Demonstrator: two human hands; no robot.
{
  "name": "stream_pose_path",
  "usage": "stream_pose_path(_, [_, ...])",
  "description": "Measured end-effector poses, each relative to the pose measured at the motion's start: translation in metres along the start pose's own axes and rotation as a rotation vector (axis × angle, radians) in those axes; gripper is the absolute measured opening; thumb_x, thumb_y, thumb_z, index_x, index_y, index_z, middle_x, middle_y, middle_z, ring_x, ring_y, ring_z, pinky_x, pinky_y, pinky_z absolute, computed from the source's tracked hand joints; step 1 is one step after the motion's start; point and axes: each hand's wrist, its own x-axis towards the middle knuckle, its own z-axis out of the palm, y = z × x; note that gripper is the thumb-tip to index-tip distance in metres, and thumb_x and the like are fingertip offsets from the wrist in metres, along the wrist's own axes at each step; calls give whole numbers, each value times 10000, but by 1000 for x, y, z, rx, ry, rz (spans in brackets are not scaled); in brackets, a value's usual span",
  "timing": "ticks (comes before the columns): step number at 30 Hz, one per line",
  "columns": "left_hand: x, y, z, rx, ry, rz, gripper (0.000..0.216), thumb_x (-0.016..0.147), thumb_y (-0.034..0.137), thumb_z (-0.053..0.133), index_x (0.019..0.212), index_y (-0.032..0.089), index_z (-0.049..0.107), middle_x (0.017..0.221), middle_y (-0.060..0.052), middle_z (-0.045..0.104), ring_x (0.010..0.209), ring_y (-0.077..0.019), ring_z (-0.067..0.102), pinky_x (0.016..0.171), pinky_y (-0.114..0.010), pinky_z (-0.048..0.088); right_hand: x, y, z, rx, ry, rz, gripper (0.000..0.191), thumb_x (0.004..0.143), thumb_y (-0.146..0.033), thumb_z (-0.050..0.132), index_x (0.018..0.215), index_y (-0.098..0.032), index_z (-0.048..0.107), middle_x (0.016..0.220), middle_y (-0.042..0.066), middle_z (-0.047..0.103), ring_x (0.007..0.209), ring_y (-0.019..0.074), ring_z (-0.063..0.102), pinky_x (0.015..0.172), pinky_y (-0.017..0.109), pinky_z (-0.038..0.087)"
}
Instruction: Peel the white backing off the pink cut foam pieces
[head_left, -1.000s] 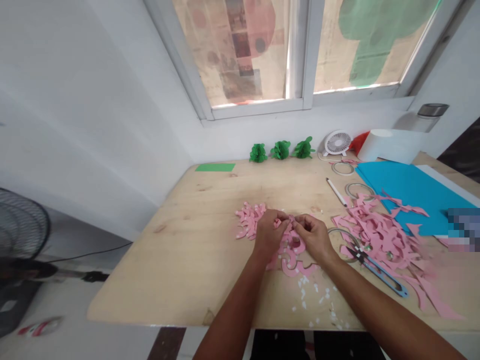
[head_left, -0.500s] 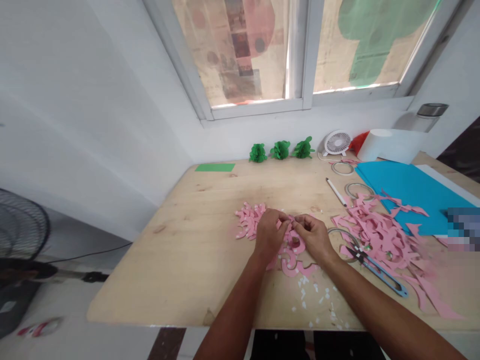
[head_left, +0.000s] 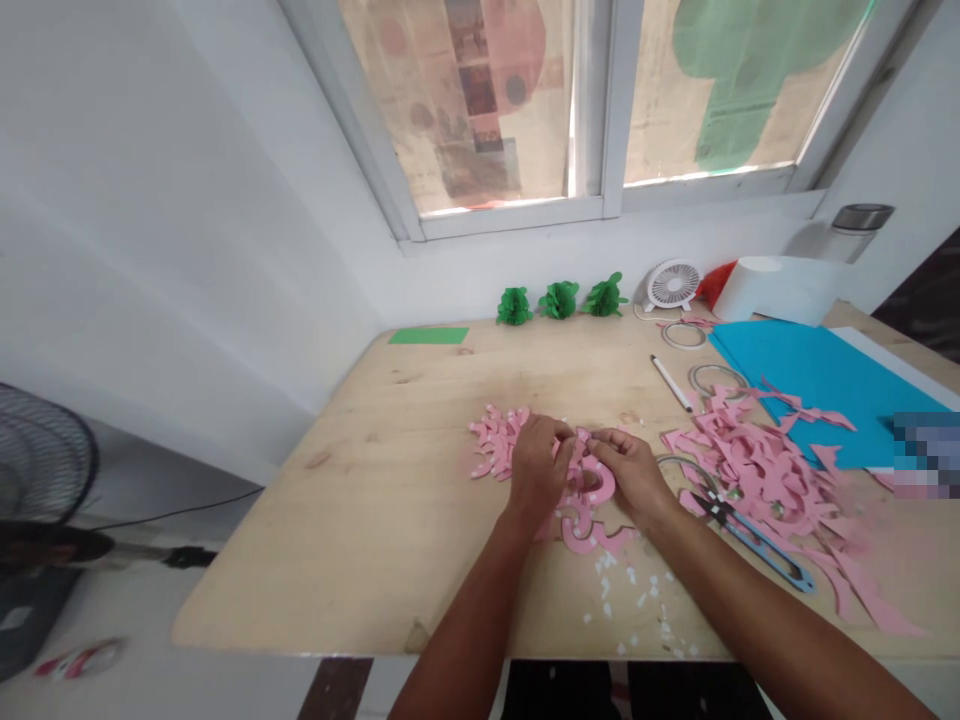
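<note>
The left hand [head_left: 537, 462] and right hand [head_left: 634, 472] pinch a small pink piece [head_left: 583, 437] between their fingertips, beside flat, curved pink cutouts [head_left: 576, 540] on the wood-grained tabletop [head_left: 360, 520]. Near the left hand lies a knobbly pink pile [head_left: 496, 440]; rightward, ragged pink scraps [head_left: 772, 470] heap up. The metal-capped bottle's [head_left: 861, 218] contents are unclear.

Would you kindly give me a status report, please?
Left hand and right hand pinching small pink piece. Pink cutouts lie nearby. Nothing visibly blocking.
</note>
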Motion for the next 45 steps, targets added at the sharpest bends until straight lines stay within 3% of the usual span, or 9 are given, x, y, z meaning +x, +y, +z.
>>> stream_pose_path(4, [1, 0, 0, -19, 32, -9, 43, 765, 182, 526, 724, 180, 538, 725, -21, 585, 747, -153, 531, 689, -284, 406, 1, 1, -1, -8, 29, -13, 253, 603, -339, 721, 754, -153, 640, 683, 20, 646, 603, 141, 568, 580, 258, 441])
stream_pose_path(12, [0, 0, 4, 21, 31, 49, 56, 742, 180, 542, 697, 184, 575, 709, -34, 618, 763, -174, 545, 726, -320, 411, 2, 1, -1, -263, 53, -167, 243, 658, -382, 661, 724, -154, 613, 627, 6, 593, 549, 118, 511, 501, 223, 404])
stream_pose_path(19, [-2, 1, 5, -51, 75, -82, 18, 701, 187, 581, 709, 180, 595, 719, -30, 624, 731, -161, 568, 675, -292, 433, -2, 0, 1, -369, 23, -195, 264, 688, -435, 613, 753, -179, 620, 553, -10, 574, 491, 143, 548, 416, 224, 403])
stream_pose_path(29, [0, 1, 4, -234, 7, -284, 64, 691, 163, 547, 705, 168, 610, 691, -12, 647, 651, -126, 572, 605, -250, 447, -5, -1, 1, -489, 18, -235, 253, 721, -417, 578, 805, -183, 628, 560, -2, 588, 479, 146, 566, 403, 221, 422])
stream_pose_path(45, [2, -1, 3, -432, -69, -424, 61, 671, 184, 570, 690, 142, 610, 633, 0, 612, 537, -91, 500, 511, -207, 394, -8, -2, 3, -514, 22, -248, 224, 726, -401, 580, 783, -189, 621, 597, 0, 603, 458, 140, 569, 409, 225, 434])
